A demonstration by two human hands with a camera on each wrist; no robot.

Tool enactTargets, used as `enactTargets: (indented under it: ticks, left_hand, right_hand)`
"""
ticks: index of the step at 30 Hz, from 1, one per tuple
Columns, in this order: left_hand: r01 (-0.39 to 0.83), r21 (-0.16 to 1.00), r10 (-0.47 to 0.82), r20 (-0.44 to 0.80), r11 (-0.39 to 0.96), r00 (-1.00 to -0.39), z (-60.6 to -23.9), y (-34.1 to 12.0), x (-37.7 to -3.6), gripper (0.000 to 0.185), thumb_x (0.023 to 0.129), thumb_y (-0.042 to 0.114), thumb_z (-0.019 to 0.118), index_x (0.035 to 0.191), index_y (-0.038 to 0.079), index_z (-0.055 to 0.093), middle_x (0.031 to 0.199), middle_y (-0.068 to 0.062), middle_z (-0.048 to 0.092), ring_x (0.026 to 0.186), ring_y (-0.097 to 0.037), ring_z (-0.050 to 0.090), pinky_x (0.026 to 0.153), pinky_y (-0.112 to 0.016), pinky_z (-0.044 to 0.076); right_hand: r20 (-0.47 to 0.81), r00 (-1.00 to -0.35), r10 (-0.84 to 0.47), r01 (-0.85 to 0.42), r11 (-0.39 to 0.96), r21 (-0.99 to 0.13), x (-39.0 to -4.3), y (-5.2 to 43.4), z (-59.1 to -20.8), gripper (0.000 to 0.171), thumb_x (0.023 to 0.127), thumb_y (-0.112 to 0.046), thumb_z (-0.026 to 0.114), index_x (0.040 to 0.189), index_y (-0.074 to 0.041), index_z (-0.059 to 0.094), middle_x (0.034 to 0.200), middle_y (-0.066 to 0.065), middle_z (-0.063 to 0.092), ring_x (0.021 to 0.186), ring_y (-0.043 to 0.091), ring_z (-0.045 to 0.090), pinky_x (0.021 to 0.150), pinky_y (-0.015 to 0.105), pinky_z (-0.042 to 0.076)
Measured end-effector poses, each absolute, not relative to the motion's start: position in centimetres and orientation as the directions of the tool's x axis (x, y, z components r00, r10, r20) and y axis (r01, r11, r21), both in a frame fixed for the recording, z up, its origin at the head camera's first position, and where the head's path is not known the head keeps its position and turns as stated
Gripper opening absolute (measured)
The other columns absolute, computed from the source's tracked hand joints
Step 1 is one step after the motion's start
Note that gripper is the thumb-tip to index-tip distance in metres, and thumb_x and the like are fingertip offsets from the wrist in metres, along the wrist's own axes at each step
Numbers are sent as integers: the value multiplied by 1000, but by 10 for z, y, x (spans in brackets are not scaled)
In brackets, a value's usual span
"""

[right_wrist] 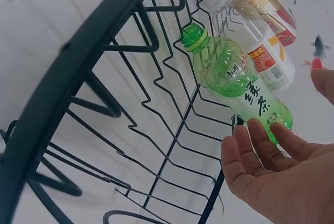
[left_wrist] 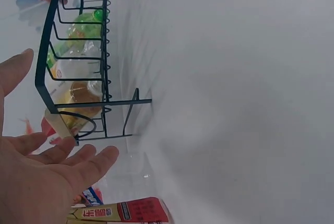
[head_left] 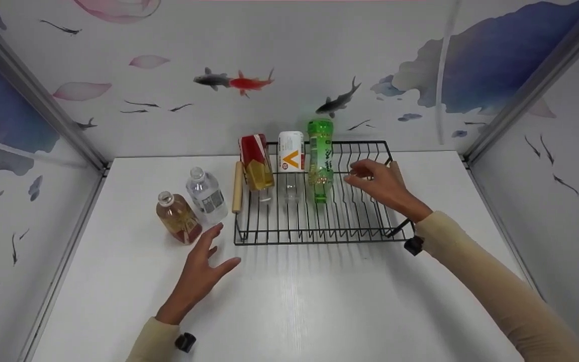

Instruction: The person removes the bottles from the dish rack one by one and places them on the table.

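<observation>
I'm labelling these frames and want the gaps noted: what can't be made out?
- Label print on the green bottle: too small in the head view.
- Two bottles beside the rack: cut off by the left wrist view's bottom edge.
- Right hand: thumb cut off by the right wrist view's edge.

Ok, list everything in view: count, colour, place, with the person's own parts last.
wire rack: one, black, far centre of the table.
wooden handle: one, pale wood, on the rack's left end.
red-label bottle: one, amber drink, lying leftmost in the rack.
white-label bottle: one, clear, lying in the rack beside it.
green bottle: one, green, lying third in the rack.
clear bottle: one, blue-white label, standing left of the rack.
amber bottle: one, red label, standing in front of the clear one.
table: one, white.
left hand: open, over the table near the standing bottles.
right hand: fingers relaxed, over the rack right of the green bottle.
</observation>
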State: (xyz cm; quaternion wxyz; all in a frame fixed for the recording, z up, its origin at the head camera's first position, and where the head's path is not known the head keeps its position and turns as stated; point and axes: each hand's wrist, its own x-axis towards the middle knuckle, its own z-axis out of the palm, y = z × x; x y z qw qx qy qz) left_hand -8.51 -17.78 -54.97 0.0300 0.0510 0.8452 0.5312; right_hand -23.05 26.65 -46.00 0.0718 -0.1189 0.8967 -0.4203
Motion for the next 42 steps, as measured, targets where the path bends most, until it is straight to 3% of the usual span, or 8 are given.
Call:
enactTargets:
  ticks: [7,12,19,26,32,42]
  left_hand:
    - [36,904,147,-30,427,-989,-551,-162,-106,114,91,35,94,176,12,21,182,-15,22,165,-41,28,128,-59,36]
    - [49,915,168,-21,401,-986,-553,-151,-118,126,87,39,97,178,16,13,183,-13,19,166,-42,25,128,-63,35]
    - [52,915,177,-21,401,-984,-557,-140,-130,136,84,42,99,179,22,3,184,-14,12,168,-40,18,132,-66,23]
    - [23,932,153,-35,361,-988,-561,-138,-131,137,83,41,99,178,23,3,181,-19,21,166,-41,25,132,-65,24]
    - [10,949,141,-36,314,-989,-561,-138,-131,131,87,33,98,178,22,4,179,-19,28,164,-39,32,131,-64,27]
    - [-19,959,143,-62,282,-988,-563,-137,-132,131,87,33,98,178,30,4,180,-15,23,159,-35,43,129,-61,35]
  right_hand:
    - [-74,-957,-281,-121,617,-777,-241,259,-463,69,107,-51,69,156,-4,56,152,18,60,142,38,56,118,62,46]
    - [-112,-953,-283,-91,617,-782,-251,253,-467,74,106,-53,71,159,-3,52,158,19,56,147,38,53,121,61,45]
    - [-156,-944,-291,-46,583,-811,-266,246,-468,78,105,-48,74,162,-3,47,163,23,50,148,41,53,117,59,50]
    - [-216,-929,-300,33,514,-857,-277,231,-477,90,104,-43,77,168,1,33,164,25,47,142,40,57,113,53,55]
    - [-239,-926,-293,84,458,-885,-282,221,-484,94,101,-40,81,169,1,31,161,27,46,138,40,59,111,54,56]
    - [-263,-932,-251,127,454,-882,-286,211,-490,72,102,-34,80,154,3,46,148,23,56,120,33,64,108,55,57]
